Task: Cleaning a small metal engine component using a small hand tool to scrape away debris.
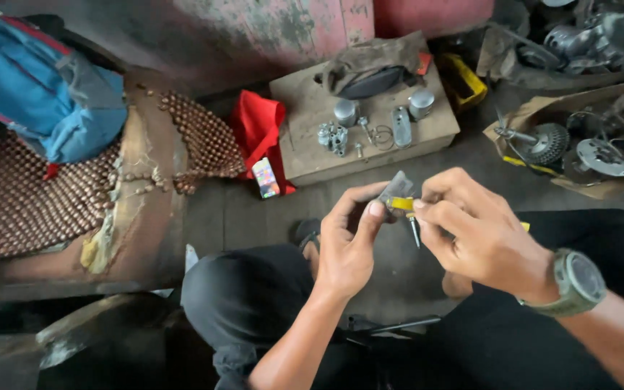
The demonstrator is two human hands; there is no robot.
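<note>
Nearest the camera, the person's 2 knees in black trousers [254, 303] frame the view, and both hands meet just above them. The left hand [348, 245] has its fingers curled, thumb tip pressed against a small grey metal part [397, 188] that it pinches from the left. The right hand [478, 231], with an olive wristwatch [579, 283] on its wrist, is closed on a yellow-handled screwdriver [404, 206]; the yellow grip sits between its fingertips and the thin metal shaft points down below them. The part lies just above the yellow grip, touching it, between the 2 hands.

Beyond lies a wooden board [305, 101] bearing 2 pistons [420, 103] and small engine bits. A red cloth [258, 126] lies beside it, a blue backpack [37, 87] far left, and engine parts in a cardboard tray [586, 155] at right.
</note>
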